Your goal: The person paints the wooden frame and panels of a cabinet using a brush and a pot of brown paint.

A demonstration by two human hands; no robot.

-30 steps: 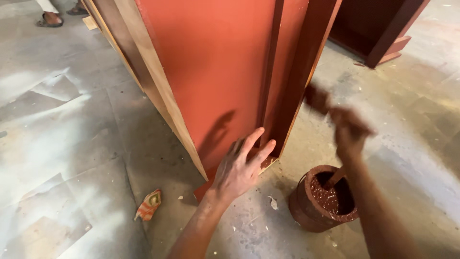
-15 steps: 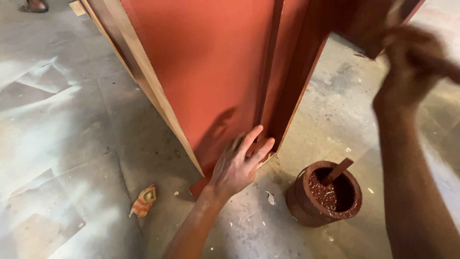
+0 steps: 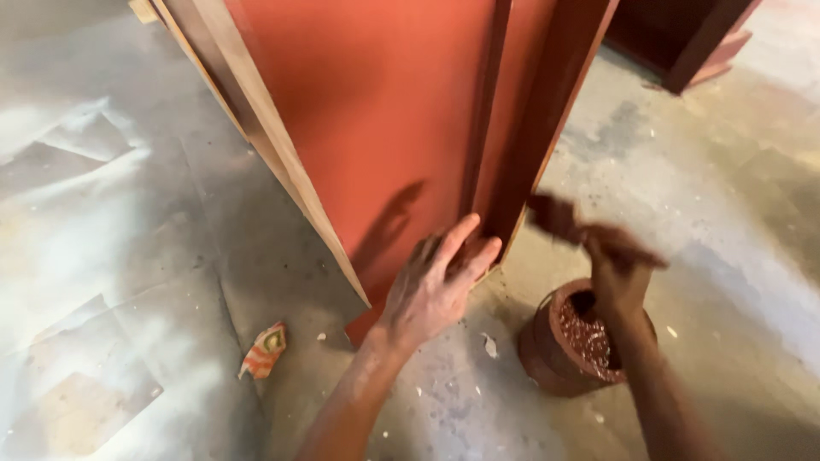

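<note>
A tall wooden panel (image 3: 376, 128) coated red-brown stands on the concrete floor, with a darker upright strip (image 3: 547, 111) along its right side. My left hand (image 3: 431, 286) lies flat against the panel's lower corner, fingers spread. My right hand (image 3: 619, 265), smeared with stain, grips a dark stained rag (image 3: 553, 218); the motion blurs both. It hovers just above a round pot (image 3: 547, 350) of red-brown paste that sits on the floor right of the panel.
The panel's left edge (image 3: 256, 128) is bare pale wood. A crumpled striped wrapper (image 3: 265, 350) lies on the dusty concrete floor (image 3: 128, 256) to the left. Another dark red-brown piece of furniture (image 3: 683, 34) stands at the top right.
My right hand went up to the upper right half a second ago and has come back down above the pot. My left hand has stayed on the panel.
</note>
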